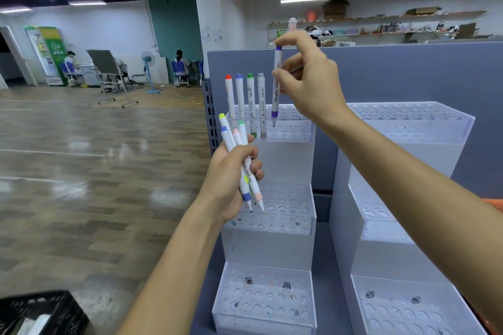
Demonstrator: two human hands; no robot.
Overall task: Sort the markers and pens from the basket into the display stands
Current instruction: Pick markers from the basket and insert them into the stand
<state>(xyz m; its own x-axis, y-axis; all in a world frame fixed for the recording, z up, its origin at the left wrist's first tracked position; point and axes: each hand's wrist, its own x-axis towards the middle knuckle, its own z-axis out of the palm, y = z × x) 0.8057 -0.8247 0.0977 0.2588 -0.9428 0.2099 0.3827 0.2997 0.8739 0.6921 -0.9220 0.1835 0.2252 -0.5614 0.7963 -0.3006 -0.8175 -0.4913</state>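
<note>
While the right grip (307,81) is pinching the purple marker (276,84) at its cap and again partway down the barrel, the marker is hanging upright, tip down, over the top tier of the left stand (295,132). The tip is sitting at the level of the holed top plate; whether it is already entering a hole cannot be told.

Four markers are standing in that tier's row: red (230,95), blue (239,95), green (250,95) and grey (261,95). The purple one is lining up just beside the grey, on its right.

The left grip (228,179) is closing round a bundle of four markers (236,141), caps up and tips pointing down in front of the middle tier. The right stand (408,144) is showing no markers. The black basket (54,307) is sitting low at the left, well apart from both stands.

Step in hand, as judged: seating the fifth marker in the top row, so the sorting is looking early.

Next move is calling for keeping the barrel vertical, finding the hole next to the grey marker, lowering until it seats, then releasing without knocking the neighbours. After that the right grip is likely drawing one marker from the bundle.
</note>
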